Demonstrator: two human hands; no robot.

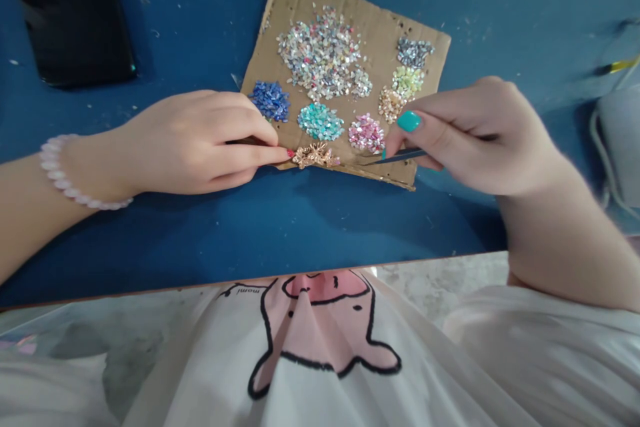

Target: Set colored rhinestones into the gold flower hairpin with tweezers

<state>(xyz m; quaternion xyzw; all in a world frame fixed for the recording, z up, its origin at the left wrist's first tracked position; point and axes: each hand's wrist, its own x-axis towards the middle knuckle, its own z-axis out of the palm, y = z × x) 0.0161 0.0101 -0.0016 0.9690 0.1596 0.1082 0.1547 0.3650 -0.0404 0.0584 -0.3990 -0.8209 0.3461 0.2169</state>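
My left hand (210,140) rests at the near left of a cardboard sheet (383,21), its fingertips closed on the left end of a gold flower-shaped ornament (316,155). Dark slim tweezers (395,157) are pinched in my right hand (480,137), pointing left. Their tips are close to the cardboard, a little right of the ornament; whether they grip a chip is too small to tell. Just beyond the ornament lie turquoise chips (321,121) and pink chips (367,133). Blue chips (271,101) sit beside my left fingers.
Mixed silvery chips (320,53) form a large heap on the cardboard. Grey (415,52), yellow-green (407,82) and peach chips (391,103) line its right side. A black phone (75,13) lies at the blue table's (225,227) far left; a grey object (620,147) with a cord is at right.
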